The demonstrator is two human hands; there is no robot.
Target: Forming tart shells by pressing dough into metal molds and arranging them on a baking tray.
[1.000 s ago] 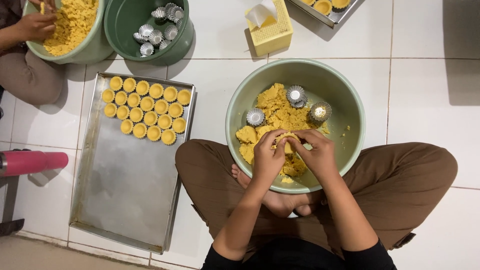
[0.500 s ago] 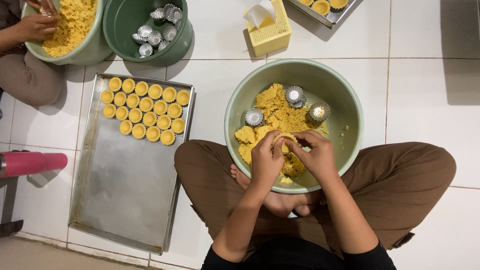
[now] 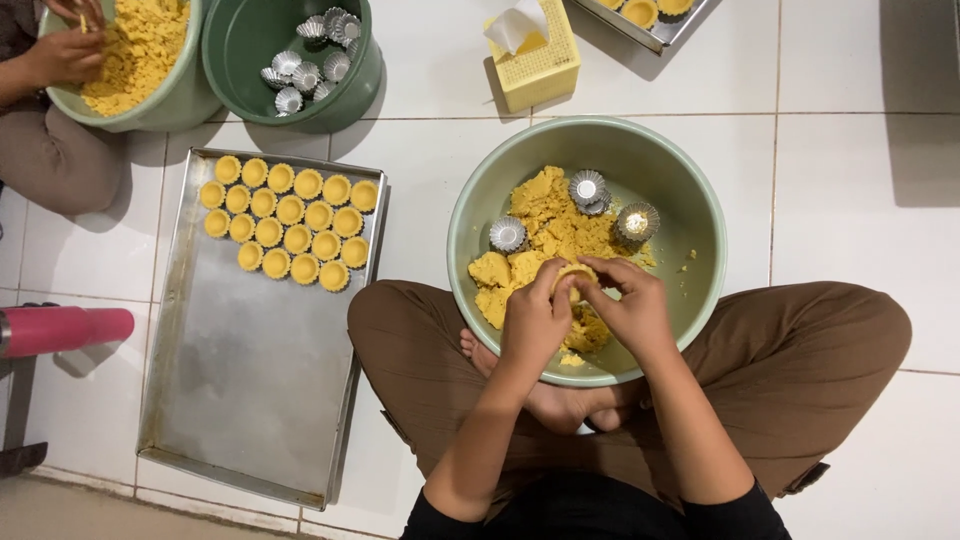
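Left hand (image 3: 535, 318) and right hand (image 3: 632, 308) meet over the near side of the pale green bowl (image 3: 700, 215), which sits on the white tile floor (image 3: 850, 150) betw. the person's crossed legs. Both hands are closed narrow around one small dough-filled mould (image 3: 574, 277), thumbs and fingertips pressing its top; mould itself mostly hidden by the fingers. Loose yellow dough (image 3: 545, 235) lies in bowl centre/left, w/ three empty fluted tin moulds (image 3: 588, 187) resting on it. To the left, a metal tray (image 3: 240, 400) holds filled shells (image 3: 285, 223) in rows at its far end. Far left: another person's hand (image 3: 65, 55) in a second dough bowl (image 3: 150, 105); dark green bowl of empty tins (image 3: 350, 80) beside it; yellow tissue box (image 3: 535, 60) farther off. Risk, as judged: uneven thumb pressure could thin or tear the shell wall; crumbly dough may break away at the rim; the tin is small and could slip and drop back into the loose dough.
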